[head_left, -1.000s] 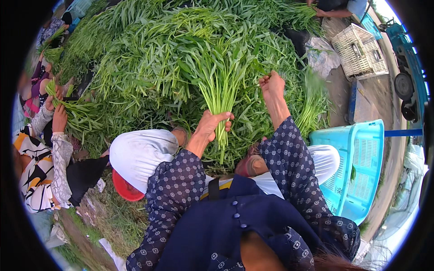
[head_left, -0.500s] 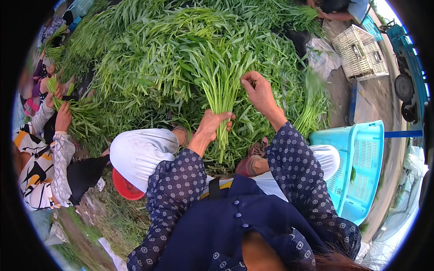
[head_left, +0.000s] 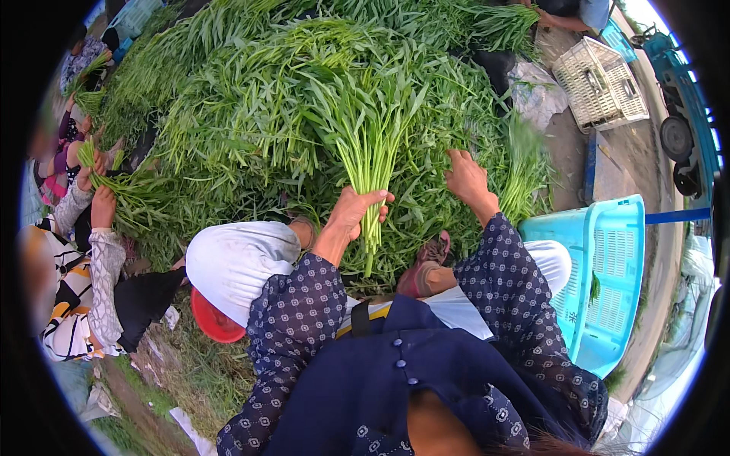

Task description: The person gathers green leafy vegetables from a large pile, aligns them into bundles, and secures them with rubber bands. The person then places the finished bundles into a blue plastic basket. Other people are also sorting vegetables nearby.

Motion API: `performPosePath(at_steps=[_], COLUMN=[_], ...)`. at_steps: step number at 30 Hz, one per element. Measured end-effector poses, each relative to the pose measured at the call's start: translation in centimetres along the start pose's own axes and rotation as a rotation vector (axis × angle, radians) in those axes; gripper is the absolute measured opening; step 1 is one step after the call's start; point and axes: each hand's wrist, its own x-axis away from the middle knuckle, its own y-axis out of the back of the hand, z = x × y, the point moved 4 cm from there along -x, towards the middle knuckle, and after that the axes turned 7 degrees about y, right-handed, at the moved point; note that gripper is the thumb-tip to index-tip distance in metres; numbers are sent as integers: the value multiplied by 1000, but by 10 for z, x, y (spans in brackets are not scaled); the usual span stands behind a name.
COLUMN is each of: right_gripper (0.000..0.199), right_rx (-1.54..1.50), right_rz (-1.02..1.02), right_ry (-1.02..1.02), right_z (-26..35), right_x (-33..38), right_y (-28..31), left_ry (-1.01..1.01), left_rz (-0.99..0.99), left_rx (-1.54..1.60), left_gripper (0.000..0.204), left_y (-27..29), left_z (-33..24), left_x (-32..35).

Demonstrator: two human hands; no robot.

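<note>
My left hand (head_left: pixel 352 215) is closed around a bunch of long-stemmed leafy greens (head_left: pixel 366 152). The leaves fan upward and away from me, while the pale cut stem ends stick out below my fist. To the right of the bunch, my right hand (head_left: pixel 470 184) is over the loose greens, its fingers loosely bent and a little apart. Nothing shows between them, though part of the fingers is turned from view. A large heap of the same greens (head_left: pixel 251 99) spreads in front of me.
A turquoise plastic crate (head_left: pixel 582 281) stands by my right knee, with a cream crate (head_left: pixel 601 83) farther off. Beside my left knee is a red basin (head_left: pixel 215 315). A co-worker (head_left: pixel 84 281) at left holds greens; another person's hands (head_left: pixel 559 19) show at top right.
My right hand has moved right and slightly down, away from the bunch, and its pinch has loosened. My left hand keeps hold of the greens in nearly the same place.
</note>
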Motion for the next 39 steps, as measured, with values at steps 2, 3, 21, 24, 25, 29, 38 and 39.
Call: performPosePath(at_steps=[2,3,21,24,25,29,38,39], right_gripper=[31,33,21,16,15,13,15,15], right_rx=[114,-38,-210,-370,-453,-1447,-346,-416], right_rz=[-55,-49,251,72,22,-596,4,-90], right_ry=[148,158,459,184,21,-700,409,315], right_z=[26,54,144,133,125,41,132,127], right_x=[3,0,-43,-47,-50,-57,-25,-32], right_y=[16,27,-9,-9,-9,-4,-9,-5], left_ry=[-26,-28,17,-35,-32,-24,7,7], left_rz=[44,57,230,246,261,287,229,228], left_rx=[-31,-9,123,166,188,222,66,72], left_gripper=[29,29,26,24,24,25,18,18], left_y=[4,-1,-8,-2,-2,3,-7,-7], left_z=[5,5,3,7,9,10,10,9], left_x=[-5,-5,5,-2,-2,-4,4,6])
